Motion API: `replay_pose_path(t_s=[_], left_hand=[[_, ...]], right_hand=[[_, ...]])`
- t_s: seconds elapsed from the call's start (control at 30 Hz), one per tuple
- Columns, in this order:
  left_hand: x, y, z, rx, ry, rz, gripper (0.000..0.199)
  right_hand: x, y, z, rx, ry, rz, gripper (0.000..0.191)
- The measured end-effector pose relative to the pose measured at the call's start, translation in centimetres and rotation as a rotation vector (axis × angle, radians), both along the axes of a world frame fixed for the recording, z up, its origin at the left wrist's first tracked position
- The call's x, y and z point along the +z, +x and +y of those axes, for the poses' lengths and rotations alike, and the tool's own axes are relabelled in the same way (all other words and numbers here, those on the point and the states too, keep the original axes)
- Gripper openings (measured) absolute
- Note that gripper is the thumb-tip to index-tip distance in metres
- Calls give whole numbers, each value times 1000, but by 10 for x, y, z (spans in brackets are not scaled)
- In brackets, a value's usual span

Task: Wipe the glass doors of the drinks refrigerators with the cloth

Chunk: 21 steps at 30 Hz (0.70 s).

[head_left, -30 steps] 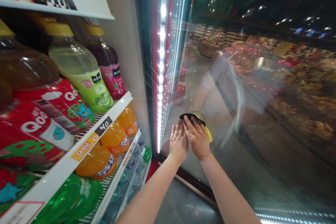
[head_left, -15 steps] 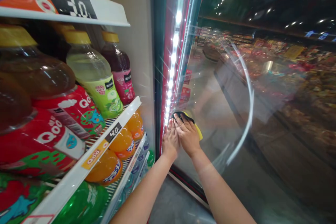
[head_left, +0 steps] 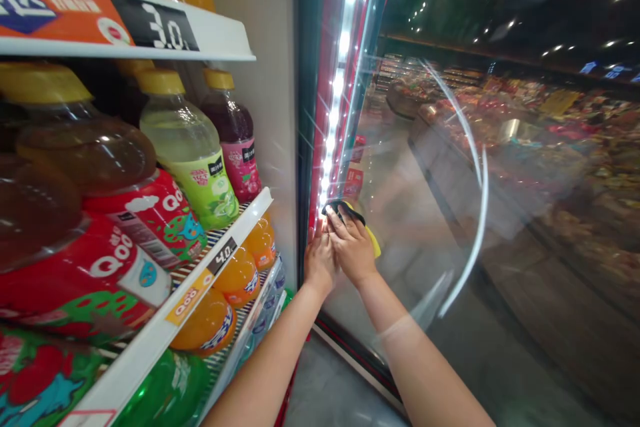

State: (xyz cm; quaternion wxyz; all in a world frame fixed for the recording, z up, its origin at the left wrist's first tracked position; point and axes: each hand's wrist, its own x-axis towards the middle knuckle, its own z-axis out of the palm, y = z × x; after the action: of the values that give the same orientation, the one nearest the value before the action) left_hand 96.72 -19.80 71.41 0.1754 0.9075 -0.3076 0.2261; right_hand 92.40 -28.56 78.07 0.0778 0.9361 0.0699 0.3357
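In the head view a black-and-yellow cleaning cloth [head_left: 373, 240] lies against the inside of a glass door [head_left: 410, 233], low beside its lit edge. My right hand [head_left: 354, 247] presses the cloth to the glass, its fingers over the dark part; yellow shows past the hand's right side. Close against it, my left hand [head_left: 320, 260] rests by the door frame, under the bright light strip [head_left: 331, 127]. Its fingers point upward and look stretched, though their tips are partly lost in glare. A curved whitish streak [head_left: 484, 213] marks the glass to the right.
Left of the hands, cooler shelves hold red-labelled Qoo bottles [head_left: 125, 260], a green-labelled bottle [head_left: 200, 173] and orange drinks [head_left: 210, 320]. A white shelf edge [head_left: 170, 320] with price tags juts near my left forearm. Through the glass appear store displays [head_left: 530, 147]. Grey floor [head_left: 330, 380] lies below.
Both hands and the cloth have shifted slightly up and left along the glass. The whole view has moved a little, so the shelves sit slightly farther right.
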Motion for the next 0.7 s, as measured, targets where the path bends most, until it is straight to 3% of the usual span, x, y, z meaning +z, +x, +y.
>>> replay_pose_path(t_s=[0.1, 0.17, 0.33, 0.4, 0.5, 0.6, 0.7], left_hand=[[0, -20, 3, -16, -5, -15, 64], [12, -26, -2, -47, -15, -40, 65], [59, 2, -11, -80, -124, -79, 60], [67, 14, -8, -75, -156, -84, 57], [60, 10, -2, -54, -171, -64, 53], [48, -11, -6, -75, -172, -43, 54], [58, -25, -19, -125, -163, -82, 59]], right_hand=[[-3, -17, -9, 23, -38, 25, 35], [7, -26, -14, 12, -35, -20, 37], [54, -6, -5, -44, 40, -149, 34], [65, 9, 0, -30, 50, -149, 30], [65, 14, -1, 33, -12, -92, 25], [60, -5, -13, 80, -82, -47, 25], [70, -26, -23, 56, -88, -81, 32]])
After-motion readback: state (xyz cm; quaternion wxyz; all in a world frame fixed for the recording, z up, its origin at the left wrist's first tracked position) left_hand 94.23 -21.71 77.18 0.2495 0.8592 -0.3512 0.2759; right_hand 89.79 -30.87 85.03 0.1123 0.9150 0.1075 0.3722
